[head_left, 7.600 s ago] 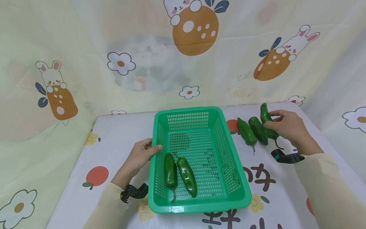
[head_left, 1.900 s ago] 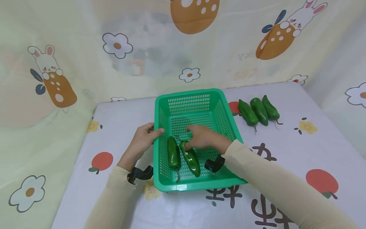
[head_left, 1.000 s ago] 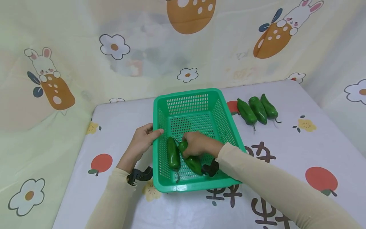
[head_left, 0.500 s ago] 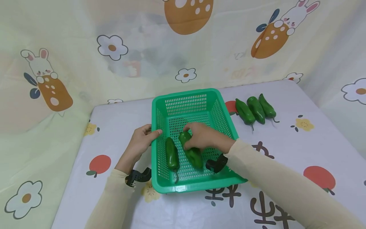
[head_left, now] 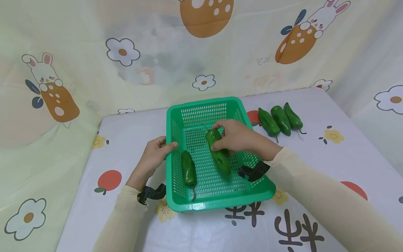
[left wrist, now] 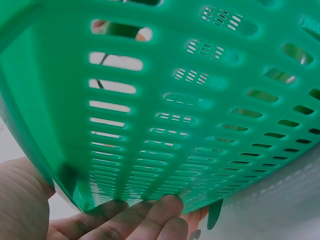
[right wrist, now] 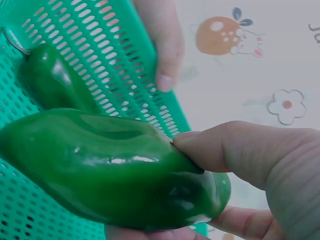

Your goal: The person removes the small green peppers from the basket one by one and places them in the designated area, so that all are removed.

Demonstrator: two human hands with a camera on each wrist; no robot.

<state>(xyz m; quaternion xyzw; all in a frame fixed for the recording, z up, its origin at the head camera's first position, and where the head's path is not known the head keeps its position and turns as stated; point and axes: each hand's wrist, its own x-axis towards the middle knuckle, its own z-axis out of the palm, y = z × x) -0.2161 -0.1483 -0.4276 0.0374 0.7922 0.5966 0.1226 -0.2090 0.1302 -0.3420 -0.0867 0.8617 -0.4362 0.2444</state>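
My right hand (head_left: 238, 137) pinches a glossy green chili pepper (head_left: 218, 154) between thumb and fingers, over the floor of a green plastic basket (head_left: 201, 207). In the right wrist view the held pepper (right wrist: 100, 165) fills the foreground, its broad end between the thumb and fingers. A second pepper (head_left: 189, 168) lies in the basket along its left side, stem toward me. My left hand (head_left: 154, 155) grips the basket's left rim, thumb over the top. From the left wrist view, its fingers (left wrist: 165, 212) rest against the slotted outer wall.
Three more green peppers (head_left: 281, 120) lie side by side on the table, right of the basket. The white printed tablecloth (head_left: 126, 140) meets a patterned curtain (head_left: 157, 70) at the back. My right forearm (head_left: 318, 189) crosses the basket's right rim.
My right hand went from the table peppers to the basket, took hold of the right-hand pepper there, and has lifted it up and rightward. The left hand keeps its hold on the rim.
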